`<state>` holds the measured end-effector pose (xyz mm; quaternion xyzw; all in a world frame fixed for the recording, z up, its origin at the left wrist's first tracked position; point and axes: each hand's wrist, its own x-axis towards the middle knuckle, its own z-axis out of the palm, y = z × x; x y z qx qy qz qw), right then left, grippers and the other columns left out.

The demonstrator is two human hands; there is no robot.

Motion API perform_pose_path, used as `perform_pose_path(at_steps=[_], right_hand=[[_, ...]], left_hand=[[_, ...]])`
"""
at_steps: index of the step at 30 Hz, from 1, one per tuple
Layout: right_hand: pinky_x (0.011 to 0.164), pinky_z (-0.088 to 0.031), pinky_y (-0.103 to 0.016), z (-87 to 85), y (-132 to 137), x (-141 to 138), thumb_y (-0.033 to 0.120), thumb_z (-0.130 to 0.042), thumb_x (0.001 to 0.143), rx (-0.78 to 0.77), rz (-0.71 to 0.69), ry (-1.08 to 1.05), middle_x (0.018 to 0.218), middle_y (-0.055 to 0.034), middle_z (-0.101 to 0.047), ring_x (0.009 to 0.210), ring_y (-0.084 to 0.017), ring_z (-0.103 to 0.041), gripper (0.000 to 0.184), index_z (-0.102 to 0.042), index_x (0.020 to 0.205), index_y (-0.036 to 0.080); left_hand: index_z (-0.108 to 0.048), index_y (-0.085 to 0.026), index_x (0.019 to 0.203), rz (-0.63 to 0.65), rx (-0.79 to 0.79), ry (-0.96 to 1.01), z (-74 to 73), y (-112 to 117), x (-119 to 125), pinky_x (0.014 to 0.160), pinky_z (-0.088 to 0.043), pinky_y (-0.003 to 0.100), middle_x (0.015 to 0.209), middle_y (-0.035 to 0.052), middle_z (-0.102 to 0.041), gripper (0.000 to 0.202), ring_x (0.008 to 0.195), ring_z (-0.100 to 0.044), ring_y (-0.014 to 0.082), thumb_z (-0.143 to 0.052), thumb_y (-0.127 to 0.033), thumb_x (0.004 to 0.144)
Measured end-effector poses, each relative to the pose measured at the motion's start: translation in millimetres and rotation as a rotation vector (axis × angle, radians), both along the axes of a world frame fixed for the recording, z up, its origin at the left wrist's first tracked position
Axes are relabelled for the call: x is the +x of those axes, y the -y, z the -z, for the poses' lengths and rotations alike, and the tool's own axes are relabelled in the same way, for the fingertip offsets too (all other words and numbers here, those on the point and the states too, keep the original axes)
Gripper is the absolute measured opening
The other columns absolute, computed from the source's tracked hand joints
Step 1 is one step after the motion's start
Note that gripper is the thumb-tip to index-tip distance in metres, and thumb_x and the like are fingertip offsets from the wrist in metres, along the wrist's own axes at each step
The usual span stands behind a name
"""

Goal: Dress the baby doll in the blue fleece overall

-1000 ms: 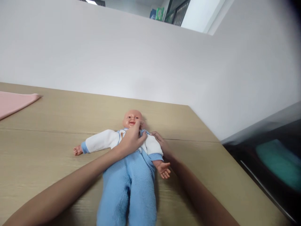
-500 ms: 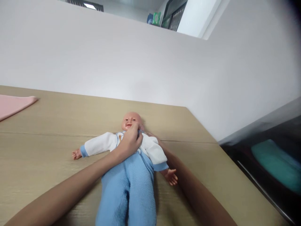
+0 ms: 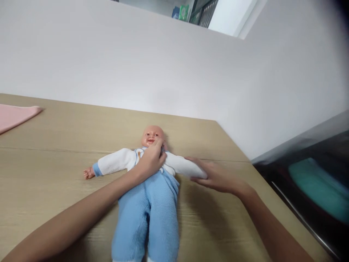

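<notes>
A baby doll (image 3: 148, 203) in a white top and fuzzy blue trousers lies on its back on the table (image 3: 54, 193), its bald head pointing away from me. My left hand (image 3: 152, 156) is closed at the doll's collar and upper chest, just below its chin; its fingertips are partly hidden. On the right, my right hand (image 3: 212, 174) is wrapped round the lower part of the doll's white sleeve (image 3: 185, 165), and covers the cuff and the doll's hand. The doll's other arm (image 3: 113, 163) stretches out to the left, with a blue cuff and bare fingers showing.
A pink cloth (image 3: 16, 116) lies at the table's far left. Behind the table rises a white wall (image 3: 136, 62). Past the right edge stands a dark object with a teal surface (image 3: 321, 189).
My right hand has come out from behind the doll's shoulder and taken hold of its sleeve, which now points more outward to the right. My left hand stays at the collar.
</notes>
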<state>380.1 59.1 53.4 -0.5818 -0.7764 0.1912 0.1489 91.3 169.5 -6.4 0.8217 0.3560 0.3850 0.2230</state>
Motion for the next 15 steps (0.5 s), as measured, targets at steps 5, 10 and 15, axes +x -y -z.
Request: perform_pose_path(at_steps=[5,10,15], right_hand=[[0.092,-0.061,-0.048,10.8,-17,22,0.051,-0.081,0.101,0.008,0.059,0.044,0.131,-0.0103,-0.086,0.112,-0.040,-0.081,0.046,-0.079,0.143,0.031],[0.102,-0.062,-0.051,35.0,-16,18,0.048,-0.080,0.101,0.037,0.112,-0.065,0.137,-0.0128,-0.083,0.120,-0.040,-0.079,0.045,-0.076,0.141,0.027],[0.122,-0.050,-0.065,61.2,20,-40,0.044,-0.070,0.109,0.550,0.279,-0.099,0.148,-0.0183,-0.072,0.139,-0.043,-0.065,0.042,-0.070,0.146,0.024]], left_hand=[[-0.056,-0.022,0.123,-0.015,0.004,-0.037,-7.3,14,-12,0.084,-0.052,0.042,0.102,0.0077,-0.073,0.013,0.096,-0.070,0.0301,-0.060,-0.027,0.111],[-0.064,-0.024,0.131,-0.056,0.160,-0.061,-14.9,43,-53,0.117,-0.046,0.054,0.145,0.0135,-0.070,0.016,0.138,-0.061,0.0353,-0.059,-0.029,0.117],[-0.064,-0.025,0.126,-0.271,0.102,0.011,2.5,74,-109,0.112,-0.046,0.052,0.134,0.0118,-0.074,0.016,0.129,-0.064,0.0332,-0.055,-0.035,0.118]])
